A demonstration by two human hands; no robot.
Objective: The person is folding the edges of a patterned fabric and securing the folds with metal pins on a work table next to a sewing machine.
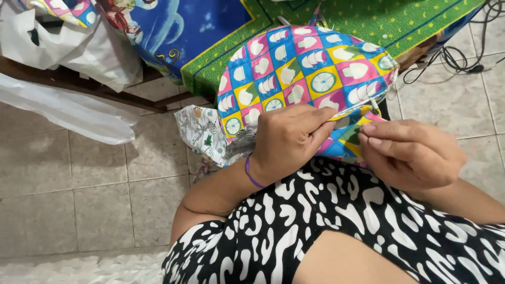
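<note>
Tiled floor [79, 200] all around, colourful checked fabric piece [305, 73] resting on the lap. Left hand [286, 139] pinches its lower edge, right hand [410, 155] closed on the same edge just beside it

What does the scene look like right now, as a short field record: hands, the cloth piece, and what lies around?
left hand: closed on the lower edge of the checkered cloth piece, thumb and fingers pinching it
right hand: fingertips pinching the same edge, close beside the left grip
cloth piece: rounded, bright squares of pink, blue and yellow, resting over the lap
wristband: purple, on the left wrist
dress: black and white pattern
printed scrap: pale, under the cloth piece
plastic bags: white, on the tiled floor
cables: dark, upper right
</note>
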